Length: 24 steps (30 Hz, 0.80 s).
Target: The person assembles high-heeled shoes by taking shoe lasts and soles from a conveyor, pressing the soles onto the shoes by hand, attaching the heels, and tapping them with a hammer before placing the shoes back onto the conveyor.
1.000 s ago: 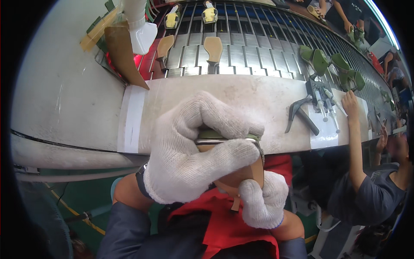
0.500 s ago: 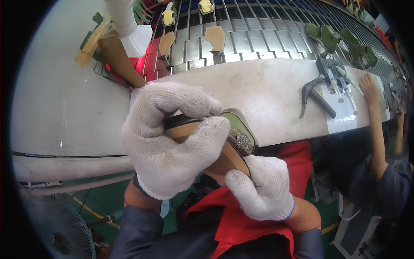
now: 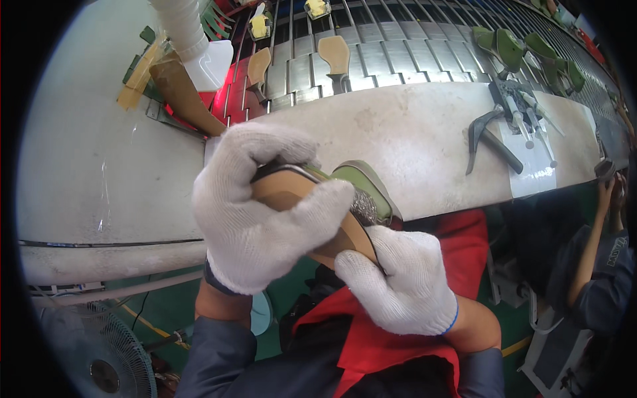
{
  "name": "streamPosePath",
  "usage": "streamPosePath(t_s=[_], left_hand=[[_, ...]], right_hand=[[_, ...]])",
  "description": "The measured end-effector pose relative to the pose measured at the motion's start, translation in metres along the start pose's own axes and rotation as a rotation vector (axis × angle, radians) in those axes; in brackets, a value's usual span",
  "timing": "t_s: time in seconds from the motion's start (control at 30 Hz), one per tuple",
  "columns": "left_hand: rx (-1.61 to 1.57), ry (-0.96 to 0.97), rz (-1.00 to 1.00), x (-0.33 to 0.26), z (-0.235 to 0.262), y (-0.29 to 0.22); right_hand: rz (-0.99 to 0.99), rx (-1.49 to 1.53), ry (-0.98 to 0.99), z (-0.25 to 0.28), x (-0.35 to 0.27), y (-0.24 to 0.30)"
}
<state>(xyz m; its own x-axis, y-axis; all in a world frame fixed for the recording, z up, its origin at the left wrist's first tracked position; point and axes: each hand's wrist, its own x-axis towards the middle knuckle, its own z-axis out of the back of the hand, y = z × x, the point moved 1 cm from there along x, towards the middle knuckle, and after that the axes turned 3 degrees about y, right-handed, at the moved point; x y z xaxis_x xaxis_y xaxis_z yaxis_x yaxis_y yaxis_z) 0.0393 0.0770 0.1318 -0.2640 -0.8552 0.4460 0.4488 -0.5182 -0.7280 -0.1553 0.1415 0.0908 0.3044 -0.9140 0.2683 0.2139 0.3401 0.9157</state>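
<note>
Both my hands, in white knit gloves, hold a shoe in front of me, just past the near edge of the white bench. Its tan sole (image 3: 282, 189) faces up toward me. Beyond the sole, a sparkly silver strap crosses a green shoe last (image 3: 360, 179). My left hand (image 3: 255, 219) is closed round one end of the shoe, thumb across the sole and fingers curled over the far side. At the other end my right hand (image 3: 405, 282) grips the edge, its thumb on the sole. The fingertips behind the shoe are hidden.
On the white bench (image 3: 424, 139) lie a hammer (image 3: 494, 139) and several slender tools (image 3: 531, 126). Beyond runs a slatted conveyor (image 3: 371, 60) with tan soles and green lasts. A hose with a white nozzle (image 3: 209, 65) hangs at left; a co-worker (image 3: 597, 265) is at right.
Both hands keep their hold; the shoe has tilted slightly and my right hand has shifted a little left. At right, the co-worker's arm has drawn back from beside the tools.
</note>
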Motion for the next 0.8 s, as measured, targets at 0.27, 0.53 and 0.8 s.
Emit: streamPosePath(t_s=[0.27, 0.53, 0.8], left_hand=[[-0.502, -0.087, 0.289, 0.05, -0.007, 0.017], [-0.916, 0.199, 0.027, 0.071, -0.066, -0.003], [-1.063, 0.004, 0.468, -0.02, -0.114, 0.122]], right_hand=[[-0.27, -0.073, 0.05, 0.017, 0.011, -0.012], [0.043, -0.217, -0.205, 0.078, 0.049, 0.014], [-0.259, 0.562, -0.606, 0.107, -0.018, -0.07]])
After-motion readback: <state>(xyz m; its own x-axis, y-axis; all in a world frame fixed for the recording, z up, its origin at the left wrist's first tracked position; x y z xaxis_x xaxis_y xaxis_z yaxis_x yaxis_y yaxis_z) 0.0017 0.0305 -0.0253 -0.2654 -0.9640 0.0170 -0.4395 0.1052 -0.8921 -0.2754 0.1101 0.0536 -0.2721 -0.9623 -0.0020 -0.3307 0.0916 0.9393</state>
